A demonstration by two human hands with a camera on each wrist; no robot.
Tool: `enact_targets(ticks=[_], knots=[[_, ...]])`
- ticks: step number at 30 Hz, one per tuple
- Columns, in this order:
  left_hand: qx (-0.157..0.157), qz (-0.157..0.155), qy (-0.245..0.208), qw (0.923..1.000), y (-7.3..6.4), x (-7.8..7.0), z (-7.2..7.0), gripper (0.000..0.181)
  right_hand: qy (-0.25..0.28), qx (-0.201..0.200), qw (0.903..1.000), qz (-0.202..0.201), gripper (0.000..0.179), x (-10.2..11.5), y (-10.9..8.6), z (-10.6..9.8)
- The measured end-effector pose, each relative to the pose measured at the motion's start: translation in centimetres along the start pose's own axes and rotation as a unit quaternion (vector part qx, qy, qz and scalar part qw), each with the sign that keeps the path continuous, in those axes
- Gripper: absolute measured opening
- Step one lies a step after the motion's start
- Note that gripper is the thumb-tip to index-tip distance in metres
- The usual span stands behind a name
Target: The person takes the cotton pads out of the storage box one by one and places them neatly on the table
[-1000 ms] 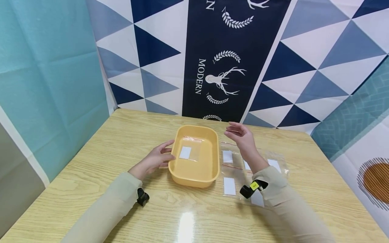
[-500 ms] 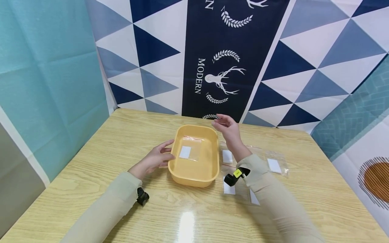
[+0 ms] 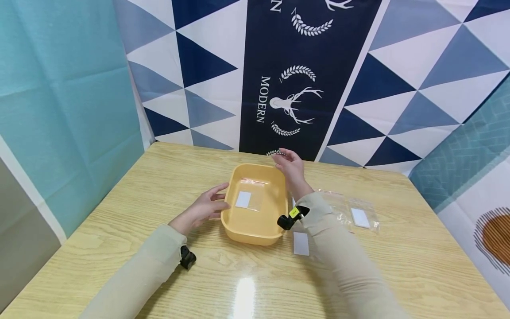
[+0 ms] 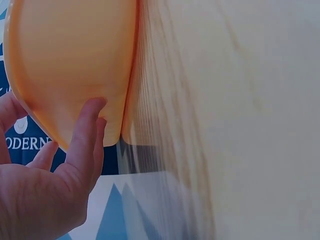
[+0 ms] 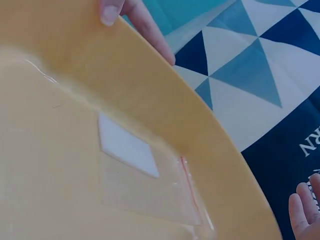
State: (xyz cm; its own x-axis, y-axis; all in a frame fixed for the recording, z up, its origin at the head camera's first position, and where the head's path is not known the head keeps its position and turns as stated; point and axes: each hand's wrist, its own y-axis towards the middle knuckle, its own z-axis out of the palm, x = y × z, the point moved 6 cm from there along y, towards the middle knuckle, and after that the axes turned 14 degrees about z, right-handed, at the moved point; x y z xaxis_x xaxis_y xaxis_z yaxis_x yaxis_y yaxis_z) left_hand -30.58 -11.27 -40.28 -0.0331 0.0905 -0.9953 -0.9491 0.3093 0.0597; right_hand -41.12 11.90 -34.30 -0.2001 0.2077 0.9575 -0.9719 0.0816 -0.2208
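Note:
In the head view a yellow plastic tub [image 3: 255, 230] stands mid-table. Inside it lies a clear zip bag [image 3: 255, 203] with a red seal line and a white rectangular piece [image 3: 243, 199]. My left hand [image 3: 205, 206] touches the tub's left side; in the left wrist view its nearly straight fingers lie along the outer wall, and in the right wrist view the thumb tip [image 5: 109, 14] rests over the rim. At the tub's far right corner is my right hand [image 3: 292, 170], fingers loosely bent, holding nothing. Whether it touches the rim I cannot tell.
Right of the tub lie several clear bags with white pieces; one piece [image 3: 300, 243] is near the tub and another [image 3: 360, 218] farther right. My right forearm hides some. A patterned cloth backdrop [image 3: 211, 88] stands behind the wooden table [image 3: 191, 164].
My right hand has moved left and slightly away from me, from above the bags to the tub's far right corner. The left hand and tub have stayed put.

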Motion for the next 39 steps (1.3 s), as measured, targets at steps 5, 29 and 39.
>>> enact_targets(ticks=[5, 29, 39], knots=[[0.002, 0.0, -0.008, 1.0, 0.1, 0.1, 0.1, 0.074, 0.011, 0.004, 0.9996, 0.027, 0.046, -0.9, 0.4, 0.9], [-0.007, -0.008, 0.002, 0.9999, 0.1, 0.1, -0.1, 0.072, -0.295, 0.135, 0.9424, 0.08, 0.057, -4.6, -0.3, 5.5], [-0.008, -0.008, -0.001, 0.9999, 0.1, 0.0, -0.1, 0.071, -0.437, 0.198, 0.8763, 0.043, 0.068, -5.1, -1.1, 6.0]])
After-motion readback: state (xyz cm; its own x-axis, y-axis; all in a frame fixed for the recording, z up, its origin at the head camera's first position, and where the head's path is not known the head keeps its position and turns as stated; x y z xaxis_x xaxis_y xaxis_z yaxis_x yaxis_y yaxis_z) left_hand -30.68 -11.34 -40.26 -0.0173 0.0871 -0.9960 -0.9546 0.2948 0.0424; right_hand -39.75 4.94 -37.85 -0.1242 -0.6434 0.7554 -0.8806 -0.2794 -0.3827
